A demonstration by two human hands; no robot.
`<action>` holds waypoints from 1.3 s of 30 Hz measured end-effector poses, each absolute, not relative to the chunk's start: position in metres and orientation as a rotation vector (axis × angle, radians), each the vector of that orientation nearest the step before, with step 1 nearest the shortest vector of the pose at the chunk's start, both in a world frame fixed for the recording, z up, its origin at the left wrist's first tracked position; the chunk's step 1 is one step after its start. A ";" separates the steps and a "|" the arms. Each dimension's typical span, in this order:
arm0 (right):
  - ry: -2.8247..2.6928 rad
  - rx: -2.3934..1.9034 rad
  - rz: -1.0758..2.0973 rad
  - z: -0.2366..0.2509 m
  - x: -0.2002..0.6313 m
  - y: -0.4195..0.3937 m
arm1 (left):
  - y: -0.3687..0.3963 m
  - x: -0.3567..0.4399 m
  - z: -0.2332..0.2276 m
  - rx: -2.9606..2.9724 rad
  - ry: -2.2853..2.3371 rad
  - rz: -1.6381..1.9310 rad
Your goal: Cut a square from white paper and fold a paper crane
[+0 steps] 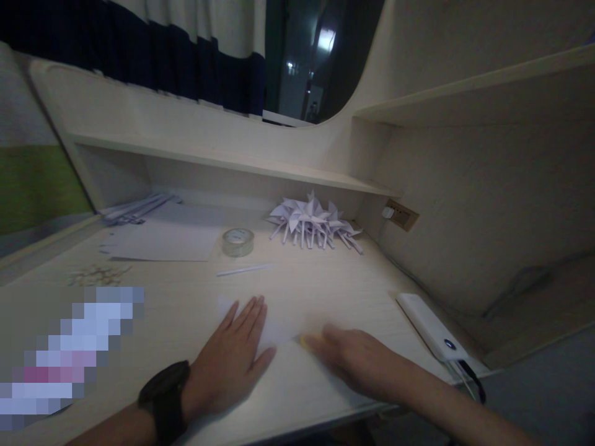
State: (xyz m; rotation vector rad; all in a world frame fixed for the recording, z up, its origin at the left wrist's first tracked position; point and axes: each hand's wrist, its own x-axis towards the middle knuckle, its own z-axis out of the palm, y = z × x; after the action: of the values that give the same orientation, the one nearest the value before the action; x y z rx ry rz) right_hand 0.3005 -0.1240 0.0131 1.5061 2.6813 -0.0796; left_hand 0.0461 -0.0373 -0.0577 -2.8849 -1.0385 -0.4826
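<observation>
A white sheet of paper (279,325) lies on the pale desk (325,285) in front of me. My left hand (235,359) rests flat on the sheet's left part, fingers spread, a black watch on its wrist. My right hand (353,359) presses on the sheet's near right edge, fingers pointing left; it is blurred. Beyond the sheet lies a thin white stick (244,270), and farther back a roll of clear tape (238,241) and a heap of folded white paper pinwheels (313,224).
A stack of white sheets (167,241) and a bundle of white sticks (137,209) lie at the back left, small pale bits (97,274) nearer. A white power bank (432,327) with a cable lies at the right edge. A shelf runs above the desk's back.
</observation>
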 end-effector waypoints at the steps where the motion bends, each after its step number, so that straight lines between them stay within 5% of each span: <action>1: 2.678 1.509 -0.071 0.012 0.300 -0.124 | -0.037 0.046 -0.058 -2.886 -1.040 -0.487; 39: 2.712 1.520 -0.125 0.015 0.298 -0.123 | -0.038 0.046 -0.056 -2.889 -1.072 -0.454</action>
State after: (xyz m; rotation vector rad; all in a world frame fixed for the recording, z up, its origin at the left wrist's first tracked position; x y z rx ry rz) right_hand 0.2977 -0.1233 0.0147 1.5198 2.7115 -0.1247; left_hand 0.0465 -0.0378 -0.0561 -2.8888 -1.0717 -0.4539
